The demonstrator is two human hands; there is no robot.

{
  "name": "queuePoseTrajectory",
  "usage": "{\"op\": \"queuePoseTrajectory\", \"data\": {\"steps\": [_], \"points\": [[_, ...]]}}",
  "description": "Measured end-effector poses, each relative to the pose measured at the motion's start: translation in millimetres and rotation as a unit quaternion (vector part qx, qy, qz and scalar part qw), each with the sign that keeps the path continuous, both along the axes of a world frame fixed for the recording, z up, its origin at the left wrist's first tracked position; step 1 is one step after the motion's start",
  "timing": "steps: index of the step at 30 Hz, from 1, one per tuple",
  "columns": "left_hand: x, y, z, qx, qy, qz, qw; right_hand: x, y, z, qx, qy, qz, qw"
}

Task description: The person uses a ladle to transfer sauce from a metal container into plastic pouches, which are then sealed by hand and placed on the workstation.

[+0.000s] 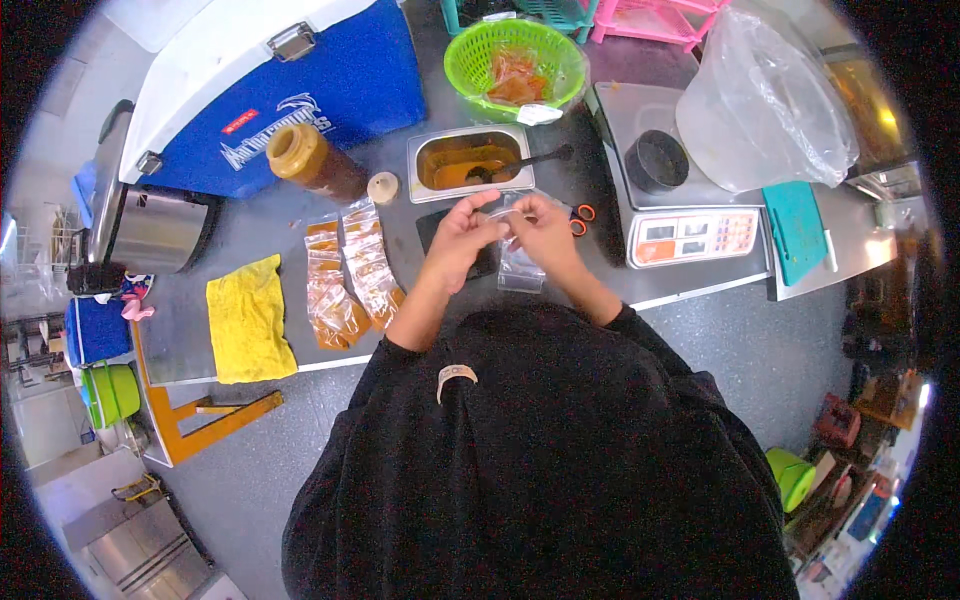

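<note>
The left hand (462,240) and right hand (543,236) are pinched closed on what appears a clear plastic bag (507,214), nearside of the steel pan (440,194). Step judged in hand: working the bag's edge. Next move calls for light fingertip control.

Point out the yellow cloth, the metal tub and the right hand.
Yellow cloth (248,320): head view, on its middle.
Metal tub (435,194): head view, on its front rim.
Right hand (546,232): head view, on its back.
</note>
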State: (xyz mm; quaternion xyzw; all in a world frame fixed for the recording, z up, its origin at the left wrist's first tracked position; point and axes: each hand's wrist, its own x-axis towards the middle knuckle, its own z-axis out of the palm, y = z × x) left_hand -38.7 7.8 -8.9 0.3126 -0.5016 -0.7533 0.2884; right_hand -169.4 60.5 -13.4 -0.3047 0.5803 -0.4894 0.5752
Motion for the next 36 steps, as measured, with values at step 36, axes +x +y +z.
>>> {"op": "queuePoseTrajectory", "data": {"steps": [36], "points": [[75.0, -103.6, 12.8, -0.423, -0.373, 0.227, 0.794, -34.2, -33.9, -15.7, -0.073, 0.285, -0.395, 0.870]]}}
